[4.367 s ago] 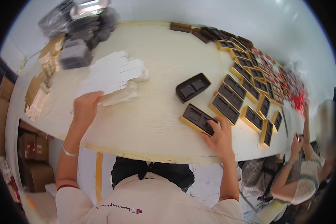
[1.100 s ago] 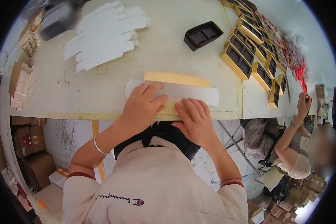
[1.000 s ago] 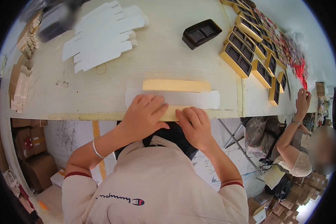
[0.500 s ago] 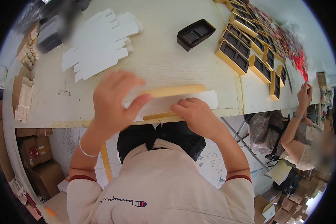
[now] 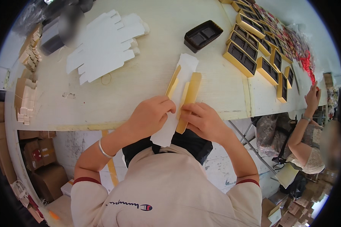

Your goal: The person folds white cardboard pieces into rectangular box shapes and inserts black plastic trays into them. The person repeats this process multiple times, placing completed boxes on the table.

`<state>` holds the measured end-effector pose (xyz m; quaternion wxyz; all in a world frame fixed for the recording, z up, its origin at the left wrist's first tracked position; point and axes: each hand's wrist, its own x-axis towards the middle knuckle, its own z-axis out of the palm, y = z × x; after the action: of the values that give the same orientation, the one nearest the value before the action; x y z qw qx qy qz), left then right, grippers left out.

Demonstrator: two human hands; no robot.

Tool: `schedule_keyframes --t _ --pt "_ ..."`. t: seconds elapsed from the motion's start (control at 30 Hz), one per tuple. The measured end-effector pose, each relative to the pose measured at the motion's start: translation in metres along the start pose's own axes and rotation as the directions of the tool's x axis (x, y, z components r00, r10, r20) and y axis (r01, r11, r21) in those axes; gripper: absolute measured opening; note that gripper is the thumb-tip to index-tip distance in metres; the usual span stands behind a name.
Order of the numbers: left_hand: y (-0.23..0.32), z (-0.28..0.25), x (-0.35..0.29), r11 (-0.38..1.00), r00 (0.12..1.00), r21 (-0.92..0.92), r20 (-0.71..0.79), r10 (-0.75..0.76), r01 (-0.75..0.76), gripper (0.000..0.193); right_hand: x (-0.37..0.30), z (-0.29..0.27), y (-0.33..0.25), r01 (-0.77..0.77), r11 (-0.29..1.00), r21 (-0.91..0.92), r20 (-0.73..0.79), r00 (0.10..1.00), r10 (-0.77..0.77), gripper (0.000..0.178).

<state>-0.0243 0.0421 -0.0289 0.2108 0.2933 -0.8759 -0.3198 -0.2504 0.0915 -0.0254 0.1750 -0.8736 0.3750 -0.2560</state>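
Carton (image 5: 191,89) before lone tray (image 5: 203,36), blank stack (image 5: 102,49) L, boxed trays (image 5: 240,57) R on tbl (image 5: 223,90).

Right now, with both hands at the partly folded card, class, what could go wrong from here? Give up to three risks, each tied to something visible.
The white-and-gold card reaches past the table's front edge at its near end, so pressing there might bend it. The right hand has its fingers on one gold side; uneven pressure could crease it crookedly. The black tray sits just beyond the card's far end and might be nudged if the card slides forward.
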Motion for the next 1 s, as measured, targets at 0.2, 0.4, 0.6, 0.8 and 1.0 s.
schedule_keyframes --t 0.2,0.4,0.6,0.8,1.0 --pt "0.008 -0.036 0.001 0.977 0.976 -0.144 0.127 0.177 -0.158 0.022 0.006 -0.001 -0.006 -0.098 0.986 0.133 -0.038 0.994 0.103 0.027" --pt "-0.005 -0.027 0.003 0.984 0.982 -0.172 0.178 0.068 -0.037 0.024 0.010 0.013 -0.014 -0.141 0.975 0.171 -0.133 0.977 0.165 0.024" --pt "0.004 -0.001 0.004 0.994 0.997 -0.097 -0.068 0.046 -0.052 0.017 0.020 0.016 -0.015 -0.228 0.937 0.265 -0.072 0.964 0.255 0.022" --pt "0.009 0.005 0.001 0.999 0.993 -0.029 -0.114 0.011 -0.015 0.009 0.003 0.013 -0.023 -0.178 0.967 0.181 -0.062 0.980 0.191 0.033" --pt "0.010 0.008 -0.003 0.997 0.993 -0.072 -0.115 -0.028 0.020 0.010 -0.022 0.015 -0.033 -0.059 0.981 -0.183 0.041 0.997 0.068 0.060"
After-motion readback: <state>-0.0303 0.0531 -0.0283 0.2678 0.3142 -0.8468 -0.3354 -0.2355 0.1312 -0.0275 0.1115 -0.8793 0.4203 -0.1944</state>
